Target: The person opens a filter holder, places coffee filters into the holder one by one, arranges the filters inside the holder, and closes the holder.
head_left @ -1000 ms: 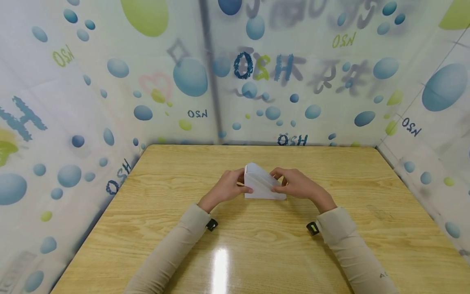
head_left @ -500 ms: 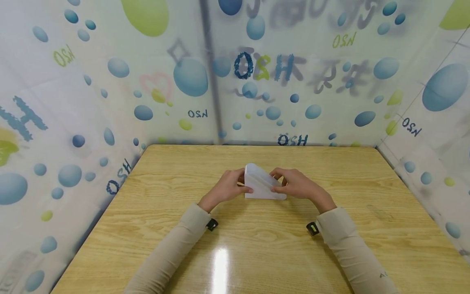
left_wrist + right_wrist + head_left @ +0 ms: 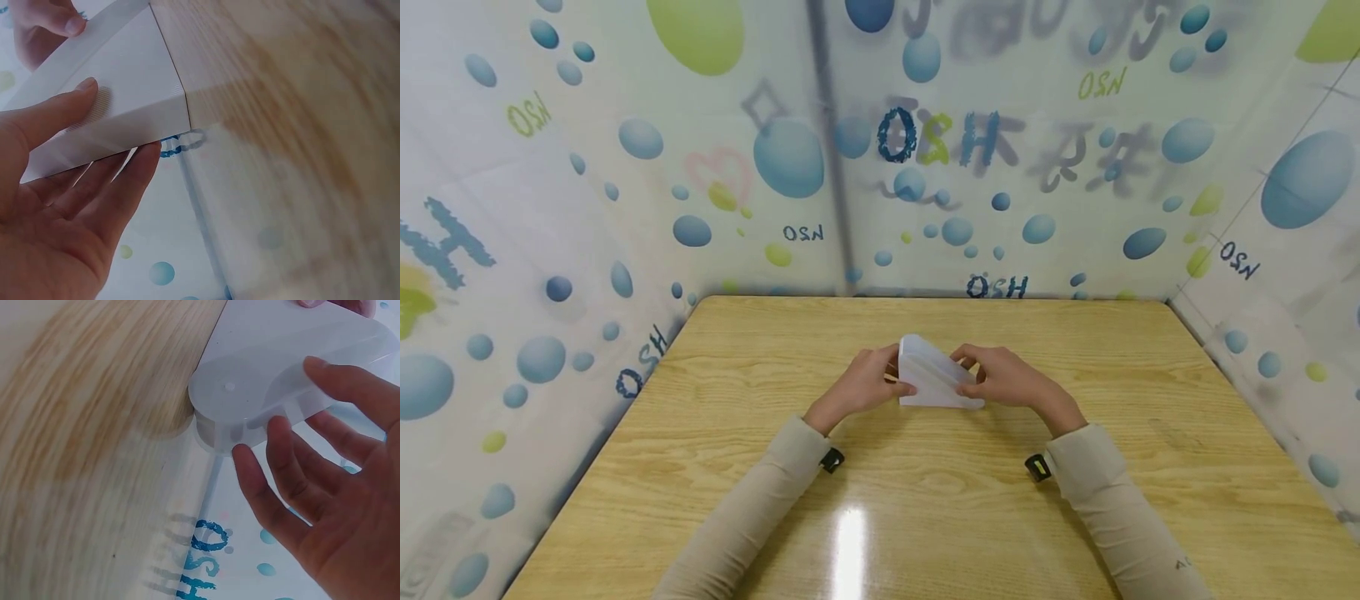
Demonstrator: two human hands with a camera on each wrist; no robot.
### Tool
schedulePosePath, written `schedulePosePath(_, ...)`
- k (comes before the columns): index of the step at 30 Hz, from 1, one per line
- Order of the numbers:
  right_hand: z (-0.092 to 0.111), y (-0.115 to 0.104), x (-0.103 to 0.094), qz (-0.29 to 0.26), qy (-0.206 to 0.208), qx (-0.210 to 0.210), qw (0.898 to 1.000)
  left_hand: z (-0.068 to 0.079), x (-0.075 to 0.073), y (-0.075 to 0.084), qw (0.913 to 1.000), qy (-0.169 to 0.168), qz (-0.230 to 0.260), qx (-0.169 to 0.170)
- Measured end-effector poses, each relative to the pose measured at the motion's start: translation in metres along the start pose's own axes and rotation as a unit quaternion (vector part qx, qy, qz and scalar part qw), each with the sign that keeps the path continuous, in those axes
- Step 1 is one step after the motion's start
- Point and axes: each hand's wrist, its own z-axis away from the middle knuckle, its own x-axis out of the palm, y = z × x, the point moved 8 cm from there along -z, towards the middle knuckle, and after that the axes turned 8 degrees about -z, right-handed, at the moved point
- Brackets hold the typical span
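A white wedge-shaped plastic case (image 3: pixel 928 385) stands on its long edge on the table, its tall side at the left and its top sloping down to the right. A translucent part with a rounded end (image 3: pixel 228 387) covers its sloping side in the right wrist view. My left hand (image 3: pixel 870 381) grips the tall side, thumb on the near face and fingers (image 3: pixel 134 181) along the side wall. Near the low end, my right hand (image 3: pixel 1006 377) holds the case between the thumb on the near face and fingers on the slope. The case's far face is hidden in the head view.
The wood-grain table (image 3: pixel 775 350) reaches back to a printed cloth wall (image 3: pixel 1037 83). More printed cloth flanks it on the left and right. A light reflection lies on the table in front. Each wrist carries a small black device (image 3: pixel 1038 467).
A dark line at the case's upper left corner, visible one second ago, no longer shows. Both hands and the case stay in almost the same place.
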Motion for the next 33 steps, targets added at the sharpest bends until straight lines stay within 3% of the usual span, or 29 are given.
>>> schedulePosePath(11,0.004,0.01,0.004,0.011,-0.037,0.042,0.998,0.0,0.002,-0.002,0.9996,-0.024,0.015,-0.001)
schedulePosePath(33,0.009,0.015,0.004,-0.008,-0.056,0.046,0.997,0.002,0.002,-0.005,0.9983,-0.045,0.03,-0.02)
